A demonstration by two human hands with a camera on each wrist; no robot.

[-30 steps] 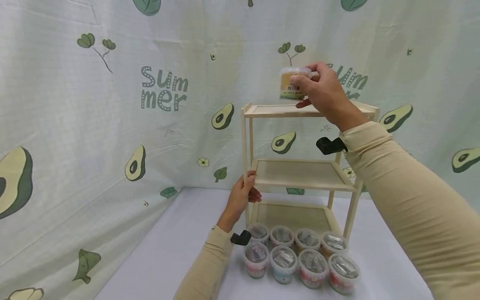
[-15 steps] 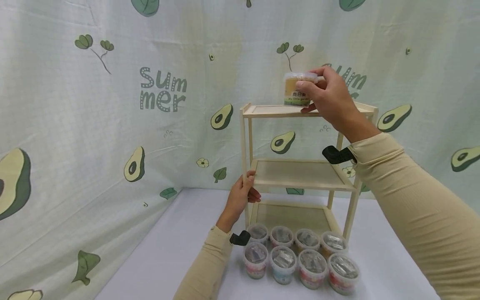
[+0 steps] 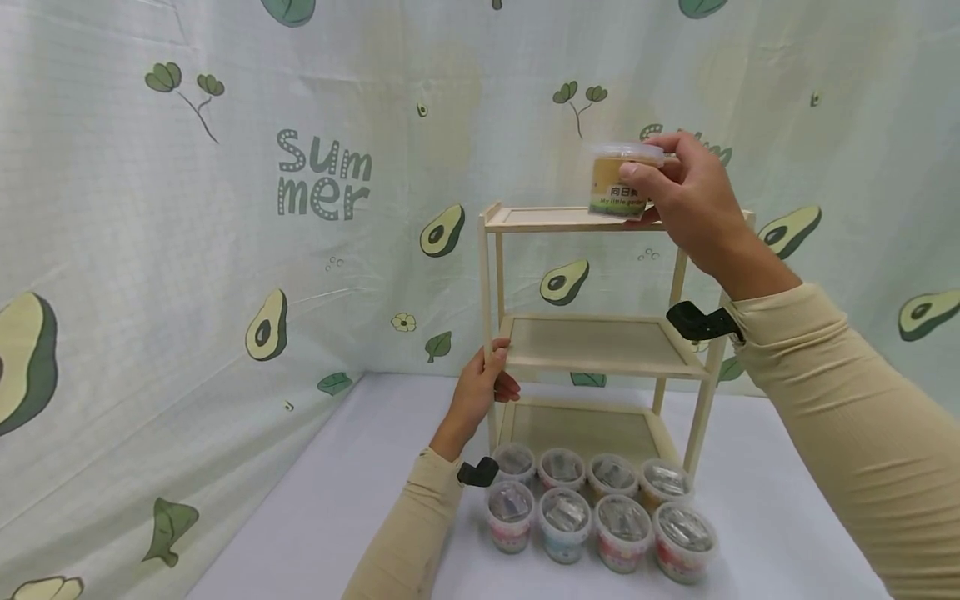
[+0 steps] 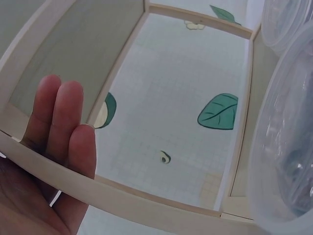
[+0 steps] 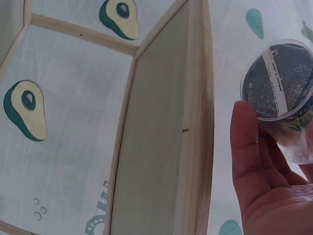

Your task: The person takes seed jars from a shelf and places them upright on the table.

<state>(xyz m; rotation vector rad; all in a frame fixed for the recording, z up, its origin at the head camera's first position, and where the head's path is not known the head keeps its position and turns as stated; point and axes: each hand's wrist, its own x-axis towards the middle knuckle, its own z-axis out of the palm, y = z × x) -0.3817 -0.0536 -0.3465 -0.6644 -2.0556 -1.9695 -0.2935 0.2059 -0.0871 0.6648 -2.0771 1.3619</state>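
Observation:
My right hand (image 3: pixel 693 204) pinches a clear plastic planting-kit cup (image 3: pixel 611 187) with a yellow and green "My little garden" label. The cup is upright at the top tier of a wooden shelf rack (image 3: pixel 540 218), right of its middle. From below, the right wrist view shows the cup's dark-filled base (image 5: pixel 274 83), apart from the top board (image 5: pixel 151 112). Lower down, my left hand (image 3: pixel 474 392) holds the rack's left front post, near the middle tier. Its fingers (image 4: pixel 68 107) curl round the post in the left wrist view.
Several lidded cups (image 3: pixel 566 512) stand in two rows on the white table (image 3: pixel 337 500), before the rack's bottom tier (image 3: pixel 581 429). The middle tier (image 3: pixel 600 343) is bare. A curtain (image 3: pixel 360 267) printed with avocados hangs behind and along the left.
My right hand has carried the cup rightward and somewhat down, to the top tier's height. The left hand keeps its hold on the post.

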